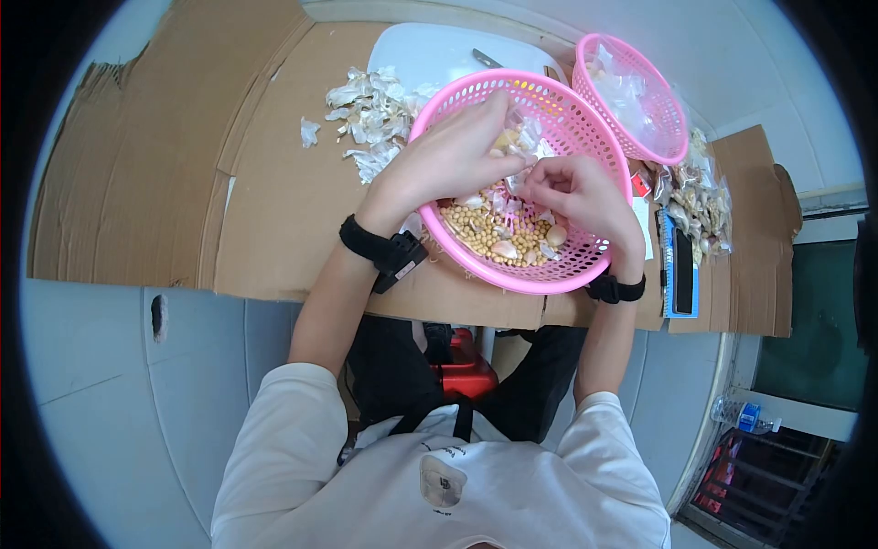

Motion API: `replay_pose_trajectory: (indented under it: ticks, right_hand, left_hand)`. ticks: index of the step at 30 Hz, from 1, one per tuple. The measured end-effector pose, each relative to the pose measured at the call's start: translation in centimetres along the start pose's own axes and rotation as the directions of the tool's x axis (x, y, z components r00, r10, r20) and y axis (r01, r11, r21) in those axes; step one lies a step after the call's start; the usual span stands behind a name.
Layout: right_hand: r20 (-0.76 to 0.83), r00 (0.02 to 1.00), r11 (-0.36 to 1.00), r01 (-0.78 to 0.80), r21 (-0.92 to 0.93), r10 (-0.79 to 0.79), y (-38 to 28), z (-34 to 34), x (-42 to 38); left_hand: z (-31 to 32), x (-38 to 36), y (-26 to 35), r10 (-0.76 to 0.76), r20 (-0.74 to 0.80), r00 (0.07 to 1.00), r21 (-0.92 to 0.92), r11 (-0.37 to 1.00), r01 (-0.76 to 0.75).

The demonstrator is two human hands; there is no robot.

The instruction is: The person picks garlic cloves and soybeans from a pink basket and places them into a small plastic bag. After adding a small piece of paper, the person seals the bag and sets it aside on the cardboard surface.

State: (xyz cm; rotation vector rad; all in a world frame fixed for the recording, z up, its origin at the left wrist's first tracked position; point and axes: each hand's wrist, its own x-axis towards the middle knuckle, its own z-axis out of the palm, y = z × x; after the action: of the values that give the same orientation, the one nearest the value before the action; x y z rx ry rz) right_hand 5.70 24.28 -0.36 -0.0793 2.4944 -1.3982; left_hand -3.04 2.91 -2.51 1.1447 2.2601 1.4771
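A pink plastic basket point(611, 137) stands before me with both hands inside it. Round tan beans point(476, 233) cover its near floor, with a few pale garlic cloves point(504, 249) on top. My left hand point(462, 156) comes in over the left rim, its fingers closed round a small clear plastic bag point(523, 137) with pale bits inside. At the bag's near edge, the thumb and fingers of my right hand point(581, 194) are pinched together close to the left thumb. The exact grip there is partly hidden.
Papery garlic skins point(370, 110) lie left of the basket. Behind is a white board point(421, 50) with a knife point(487, 59). A second pink basket point(677, 128) holds clear bags. Filled bags point(700, 201) and a blue item point(681, 265) lie right, on the cardboard point(274, 183).
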Motion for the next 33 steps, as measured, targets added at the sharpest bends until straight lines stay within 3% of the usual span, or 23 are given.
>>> replay_pose_trajectory:
  ticks: [4,6,11,19,21,24,26,31,33]
  right_hand:
    - [0.027,0.999,0.992,0.02,-0.127,-0.017,0.2,-0.3,0.1]
    - [0.075,0.996,0.97,-0.03,-0.239,0.049,-0.2,-0.3,0.0]
    - [0.12,0.99,0.974,-0.05,-0.222,0.078,0.6,-0.4,0.1]
    - [0.082,0.98,0.965,-0.161,-0.207,0.181,-0.8,-0.1,-0.2]
    - [0.049,0.996,0.982,-0.066,-0.174,0.076,-0.2,-0.1,-0.1]
    - [0.044,0.998,0.995,-0.035,-0.096,0.04,0.6,0.0,0.1]
    - [0.047,0.998,0.994,-0.026,-0.108,0.032,0.5,-0.1,0.1]
    - [0.035,0.999,0.991,-0.015,-0.133,0.02,0.2,0.0,0.0]
    - [-0.098,0.986,0.989,0.131,-0.066,-0.137,0.5,0.4,0.0]
  left_hand:
    - [-0.3,-0.1,0.4,-0.004,0.028,1.0,-0.047,0.999,0.006]
    - [-0.2,-0.1,0.3,-0.007,0.03,1.0,-0.032,0.999,0.008]
    - [0.4,0.4,-1.4,0.099,0.015,0.995,0.047,0.994,-0.1]
    - [0.2,0.3,-1.0,0.075,0.032,0.997,0.067,0.995,-0.077]
    - [0.1,0.3,-1.0,0.078,0.033,0.996,0.085,0.993,-0.08]
    - [-0.1,0.2,-0.6,0.087,0.047,0.995,0.041,0.995,-0.089]
    - [-0.1,0.2,-0.5,0.018,0.077,0.997,0.048,0.999,-0.021]
    - [0.1,0.2,-0.7,0.051,0.059,0.997,0.033,0.998,-0.053]
    - [0.0,0.0,-0.6,0.06,0.049,0.997,0.01,0.998,-0.061]
